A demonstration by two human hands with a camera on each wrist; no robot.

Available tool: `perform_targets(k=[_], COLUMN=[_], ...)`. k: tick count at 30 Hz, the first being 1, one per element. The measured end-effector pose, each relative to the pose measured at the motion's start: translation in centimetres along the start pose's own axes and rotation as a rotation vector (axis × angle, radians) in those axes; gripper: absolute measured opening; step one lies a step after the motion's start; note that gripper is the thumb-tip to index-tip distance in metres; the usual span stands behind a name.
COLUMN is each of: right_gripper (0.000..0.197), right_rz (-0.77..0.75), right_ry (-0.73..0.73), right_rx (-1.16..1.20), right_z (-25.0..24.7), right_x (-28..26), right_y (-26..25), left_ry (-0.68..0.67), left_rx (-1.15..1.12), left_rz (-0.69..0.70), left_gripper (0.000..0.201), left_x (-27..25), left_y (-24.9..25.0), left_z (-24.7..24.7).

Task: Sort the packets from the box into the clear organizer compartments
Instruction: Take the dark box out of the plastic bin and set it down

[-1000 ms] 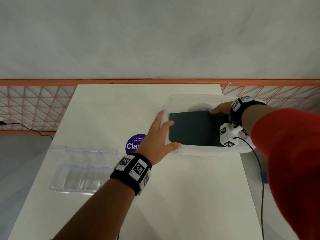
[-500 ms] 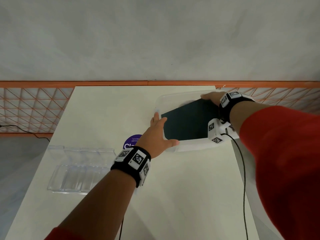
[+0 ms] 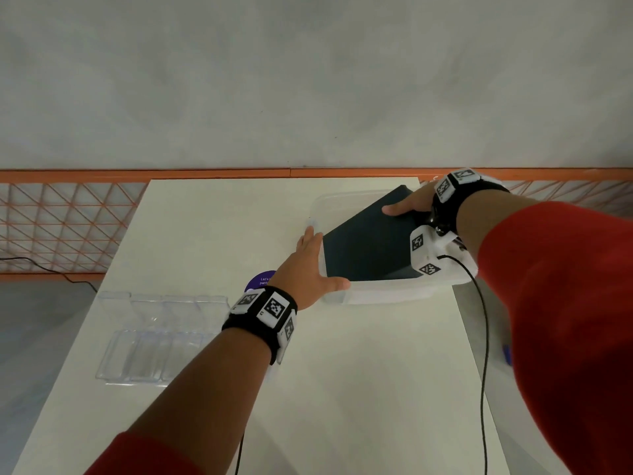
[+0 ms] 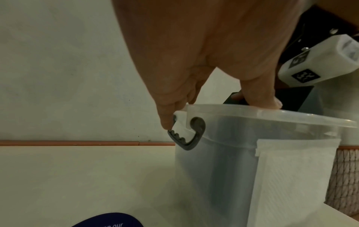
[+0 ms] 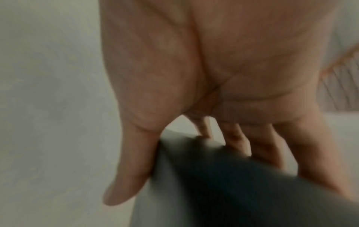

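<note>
Right hand (image 3: 412, 204) gripping dark lid (image 3: 363, 245), tilting it off; left hand (image 3: 313, 265) flat, fingers straight, bracing translucent box (image 4: 242, 153). Peeling lid slowly advisable.

We count one tabletop (image 3: 342, 389); one translucent box (image 3: 383, 296) with one dark lid (image 3: 366, 255) and one dark handle (image 4: 186, 138) showing; one clear organizer (image 3: 161, 341) of four compartments in front; one purple round sticker (image 3: 260, 281); two hands, the left hand (image 3: 308, 272) and the right hand (image 3: 414, 204); two wristbands.
</note>
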State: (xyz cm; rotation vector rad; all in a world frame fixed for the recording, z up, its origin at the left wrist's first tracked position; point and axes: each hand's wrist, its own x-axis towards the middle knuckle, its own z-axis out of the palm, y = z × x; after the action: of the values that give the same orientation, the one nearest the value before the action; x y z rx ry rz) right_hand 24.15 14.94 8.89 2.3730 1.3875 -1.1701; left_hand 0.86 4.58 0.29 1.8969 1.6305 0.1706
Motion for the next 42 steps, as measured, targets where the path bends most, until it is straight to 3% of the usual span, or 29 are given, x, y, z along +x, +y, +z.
perform_targets(k=[8,13,17,21,25,34,42], right_gripper=[0.119,0.090,0.070,0.060,0.048,0.063,0.042], right_rz=[-0.024,-0.193,-0.351,-0.469,-0.509,-0.326,-0.032], right_ry=[0.056,0.021,-0.016,-0.053,-0.100,-0.252,-0.241], right_rx=[0.243,0.543,0.667,0.711,0.745,0.781,0.759], right_z=[-2.7,-2.3,-1.7,0.3,3.7,13.5,22.8], right_x=[-3.3,-6.9,-10.2,-13.1,-14.7,-13.6,-10.0], right_y=[4.1,7.7,10.2,11.0,11.8,15.0,18.9], left_ry=[-0.032,0.037,0.177,0.209,0.242,0.095,-0.073], left_rx=[-0.013,-0.096,-0.417,-0.668,-0.600,-0.562,-0.532], left_rz=[-0.010,0.070,0.130,0.153,0.092,-0.052,-0.242], left_gripper=[0.102,0.094,0.076,0.051,0.050,0.048,0.057], left_x=[-0.1,-1.8,-4.7,-7.8,-11.1,-16.8,-19.6], left_y=[0.5,1.5,2.5,3.2,1.1,-4.9,-6.9], left_z=[-0.6,-1.5,-3.2,-3.7,-2.9,2.4,9.7])
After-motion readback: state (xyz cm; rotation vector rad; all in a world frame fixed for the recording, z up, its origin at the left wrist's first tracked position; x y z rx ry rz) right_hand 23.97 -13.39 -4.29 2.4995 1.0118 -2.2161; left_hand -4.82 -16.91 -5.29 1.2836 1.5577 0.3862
